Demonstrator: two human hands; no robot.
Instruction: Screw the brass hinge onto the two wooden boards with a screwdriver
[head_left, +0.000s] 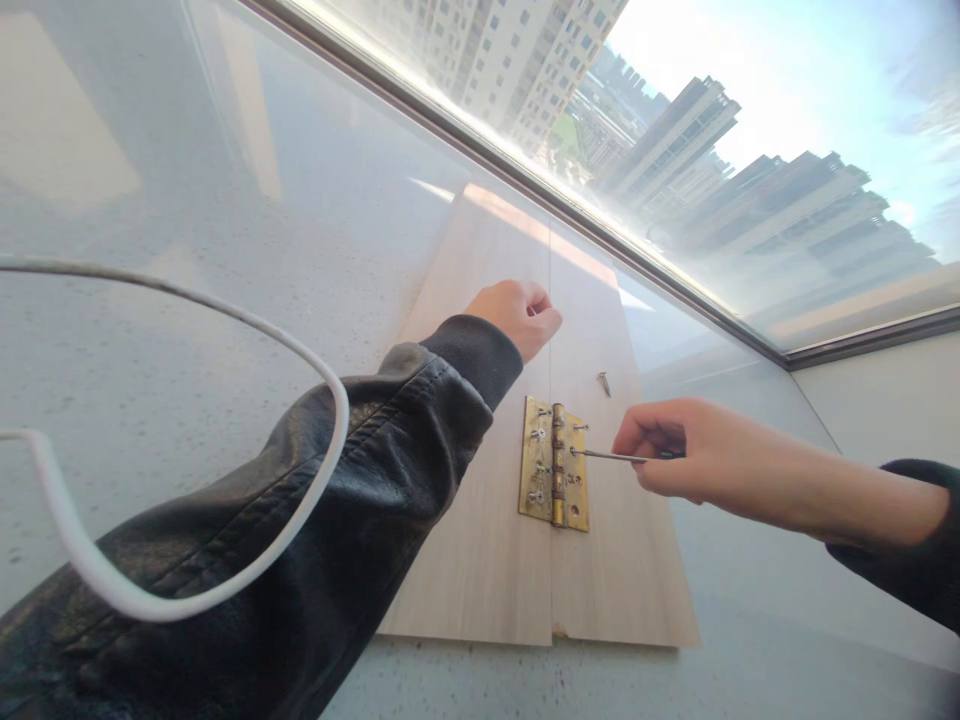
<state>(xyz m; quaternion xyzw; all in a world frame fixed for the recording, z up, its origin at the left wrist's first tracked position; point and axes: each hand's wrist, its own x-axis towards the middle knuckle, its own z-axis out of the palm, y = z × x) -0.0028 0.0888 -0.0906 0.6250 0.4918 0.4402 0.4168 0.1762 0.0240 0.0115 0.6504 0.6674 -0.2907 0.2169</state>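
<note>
The brass hinge (558,470) straddles the seam between two boards (480,590) by the table's (360,680) far edge, presumably so each leaf meets one. The right hand (686,445) pinches a screwdriver (615,457) against it; the left hand (516,318) curls above, perhaps steadying, its grip unclear.

1. Hinge (559,465): brass-toned metal, worn and tarnished, with a dull shine.
2. Loose screw (604,384): bare grey metal, slightly shiny.
3. Screwdriver (615,457): smooth metal shaft.
4. Two boards (480,590): pale wood-grain faces, smooth and nearly matt.
5. Countertop (360,210): speckled, stone-like, polished enough to reflect light.
6. Left sleeve (292,530): black, leather-like, creased and glossy; its cuff (480,350) is matt, knit-like cloth.
7. Cable (341,420): smooth white plastic.
</note>
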